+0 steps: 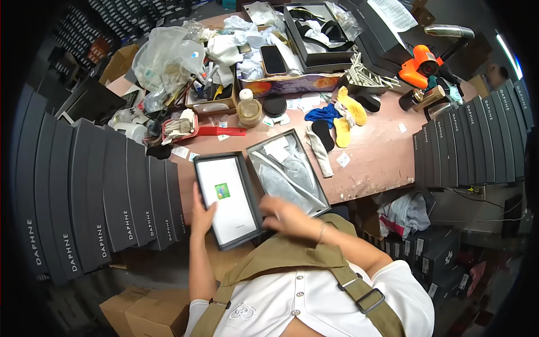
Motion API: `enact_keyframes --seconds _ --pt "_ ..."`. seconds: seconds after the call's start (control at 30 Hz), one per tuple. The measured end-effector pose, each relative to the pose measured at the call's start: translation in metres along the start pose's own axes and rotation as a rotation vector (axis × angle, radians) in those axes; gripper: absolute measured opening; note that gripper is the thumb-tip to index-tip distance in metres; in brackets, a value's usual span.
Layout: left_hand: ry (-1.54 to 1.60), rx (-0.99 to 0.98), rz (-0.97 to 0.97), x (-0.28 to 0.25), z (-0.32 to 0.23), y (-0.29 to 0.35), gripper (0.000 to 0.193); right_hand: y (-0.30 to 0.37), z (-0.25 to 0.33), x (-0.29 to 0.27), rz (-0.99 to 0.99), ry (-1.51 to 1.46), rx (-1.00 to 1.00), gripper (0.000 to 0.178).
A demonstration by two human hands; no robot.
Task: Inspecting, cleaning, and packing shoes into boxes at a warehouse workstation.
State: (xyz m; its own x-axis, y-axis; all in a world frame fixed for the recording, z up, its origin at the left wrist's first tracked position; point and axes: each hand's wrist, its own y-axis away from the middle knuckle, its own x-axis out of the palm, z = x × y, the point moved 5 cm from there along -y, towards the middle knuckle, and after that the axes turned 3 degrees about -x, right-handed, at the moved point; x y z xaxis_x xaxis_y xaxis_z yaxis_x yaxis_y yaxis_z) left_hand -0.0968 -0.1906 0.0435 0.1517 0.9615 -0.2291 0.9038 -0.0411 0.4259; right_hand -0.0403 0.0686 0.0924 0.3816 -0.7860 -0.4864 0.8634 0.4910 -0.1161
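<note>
My left hand (pixel 202 212) grips the left side of a dark shoebox lid (pixel 234 216), its thumb lapped over the edge. The lid lies tilted with its white inside up and carries a small green square (pixel 222 191). Right beside it stands an open grey shoebox (pixel 313 171), with what looks like shoes in clear wrap (pixel 286 168) inside. My right hand (pixel 286 216) is between the lid's right edge and the near end of the box. Its fingers curl in but are smeared by motion, so what they touch is unclear.
Stacks of dark shoeboxes flank the table on the left (pixel 106 191) and right (pixel 466 146). Toward the back are a glue jar (pixel 249 112), a red-handled brush (pixel 216 131), coloured cloths (pixel 342 118), a phone (pixel 273 60) and an orange heat gun (pixel 421 66). Cardboard boxes (pixel 149 312) stand low left.
</note>
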Motion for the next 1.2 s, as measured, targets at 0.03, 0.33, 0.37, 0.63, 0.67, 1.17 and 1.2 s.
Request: enact_keyframes --seconds 0.03,0.33,0.37,0.63,0.67,1.17,1.2 --pt "-0.358 -0.008 -0.101 -0.017 0.015 -0.001 0.084 0.005 -0.024 -0.024 -0.155 0.144 0.08 0.033" --pt "-0.843 0.691 0.15 0.223 -0.071 -0.096 0.058 -0.015 -0.146 -0.047 -0.1 0.86 0.431 0.066" --pt "-0.862 0.668 0.159 0.226 -0.068 -0.104 0.056 -0.015 -0.144 -0.047 -0.135 0.884 0.427 0.063" --pt "-0.512 0.575 -0.008 0.198 -0.039 -0.143 0.036 -0.043 -0.128 -0.069 -0.108 0.836 0.391 0.02" --pt "-0.55 0.567 -0.018 0.2 -0.038 -0.141 0.035 -0.044 -0.123 -0.073 -0.076 0.857 0.404 0.019" --pt "0.022 0.398 0.193 0.18 -0.044 -0.122 0.065 0.013 -0.013 -0.188 -0.129 0.28 0.472 0.026" --pt "0.242 0.362 0.184 0.169 -0.055 -0.103 0.068 0.014 -0.006 -0.19 -0.206 0.235 0.465 0.027"
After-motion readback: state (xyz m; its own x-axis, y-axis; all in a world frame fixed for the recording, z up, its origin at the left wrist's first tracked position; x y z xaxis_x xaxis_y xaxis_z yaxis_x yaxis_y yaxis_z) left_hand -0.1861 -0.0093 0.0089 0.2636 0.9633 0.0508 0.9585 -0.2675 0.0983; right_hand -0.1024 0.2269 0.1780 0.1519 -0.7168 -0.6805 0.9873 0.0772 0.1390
